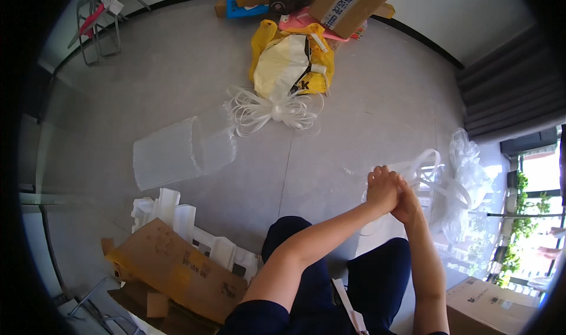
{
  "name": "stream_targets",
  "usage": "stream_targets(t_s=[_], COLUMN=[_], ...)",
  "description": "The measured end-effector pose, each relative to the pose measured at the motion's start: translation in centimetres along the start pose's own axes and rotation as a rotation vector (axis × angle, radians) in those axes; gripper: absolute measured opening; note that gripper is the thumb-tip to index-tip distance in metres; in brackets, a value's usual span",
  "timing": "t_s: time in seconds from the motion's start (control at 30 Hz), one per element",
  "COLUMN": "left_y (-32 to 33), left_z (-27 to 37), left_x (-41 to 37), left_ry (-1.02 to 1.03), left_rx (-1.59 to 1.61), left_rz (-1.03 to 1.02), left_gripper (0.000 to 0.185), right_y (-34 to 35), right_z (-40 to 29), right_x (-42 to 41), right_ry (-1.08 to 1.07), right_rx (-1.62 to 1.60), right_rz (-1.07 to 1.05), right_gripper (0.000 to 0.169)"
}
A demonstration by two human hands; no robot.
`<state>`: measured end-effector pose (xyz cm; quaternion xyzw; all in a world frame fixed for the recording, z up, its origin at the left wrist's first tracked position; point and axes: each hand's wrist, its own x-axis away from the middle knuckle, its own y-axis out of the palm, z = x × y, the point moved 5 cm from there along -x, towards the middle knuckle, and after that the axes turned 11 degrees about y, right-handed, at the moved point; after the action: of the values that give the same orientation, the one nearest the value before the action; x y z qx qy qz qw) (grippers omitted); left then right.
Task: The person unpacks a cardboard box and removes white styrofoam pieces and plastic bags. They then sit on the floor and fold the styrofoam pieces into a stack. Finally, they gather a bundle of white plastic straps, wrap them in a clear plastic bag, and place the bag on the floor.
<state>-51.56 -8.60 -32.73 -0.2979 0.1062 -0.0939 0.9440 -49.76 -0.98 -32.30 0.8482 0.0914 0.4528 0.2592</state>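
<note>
In front of my right knee, my left hand (pixel 383 192) and my right hand (pixel 406 204) are pressed together, fingers curled. Loops of white plastic strapping (pixel 453 193) spread out to the right of them, and fainter loops show on their left. Both hands appear closed around this strapping, though the fingers hide the gripped part. Farther out on the floor lies a second bundle of white strapping (pixel 276 111), gathered at its middle with loops fanning to both sides.
Clear plastic film (pixel 471 171) is heaped at right; a flattened bubble-wrap bag (pixel 181 151) lies left. White foam packing (pixel 221 251) and torn cardboard (pixel 177 264) sit near my left knee. A yellow bag (pixel 316 78), a carton (pixel 356 3), another carton (pixel 491 304) and a folding chair (pixel 95 30) stand around.
</note>
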Motion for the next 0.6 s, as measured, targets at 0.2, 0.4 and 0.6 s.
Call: stream_targets(t_s=[0.2,0.4,0.6], left_y=[2.9,-4.1,-16.0], left_z=[1.8,-14.9,-34.2], left_x=[-1.6,-9.1,-3.2], left_ry=[0.359,-0.231,-0.424], left_rx=[0.305,0.582,-0.495], left_rz=[-0.019,0.488,0.889], left_gripper=[0.055,0.011,0.031], right_y=[-2.5,-8.0,-6.1], right_z=[-5.0,-9.4,-4.3], right_x=[2.7,10.9,8.8], right_ry=[-0.345,-0.461,-0.264], right_rx=[0.294,0.221,0.277], right_rz=[0.648,0.872,0.73], right_gripper=[0.027,0.018,0.018])
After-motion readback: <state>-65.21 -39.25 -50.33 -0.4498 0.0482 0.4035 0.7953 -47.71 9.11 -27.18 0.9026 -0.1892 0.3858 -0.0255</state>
